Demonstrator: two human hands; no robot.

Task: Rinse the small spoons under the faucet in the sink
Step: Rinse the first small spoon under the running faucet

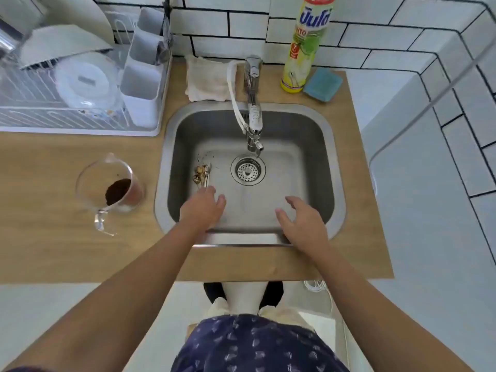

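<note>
A bunch of small metal spoons (202, 176) lies on the left floor of the steel sink (332, 162), bowls pointing away from me, with dark specks beside them. My left hand (202, 210) is inside the sink, fingers apart, its fingertips just short of the spoon handles. My right hand (302, 224) hovers open over the sink's near right part, holding nothing. The chrome faucet (253, 116) reaches over the drain (248, 169); no water stream is visible.
A glass jug (112, 187) with dark coffee grounds stands on the wooden counter left of the sink. A dish rack (77, 84) with a cutlery holder sits at back left. A folded cloth (206, 77), a detergent bottle (303, 52) and a blue sponge (323, 84) line the back.
</note>
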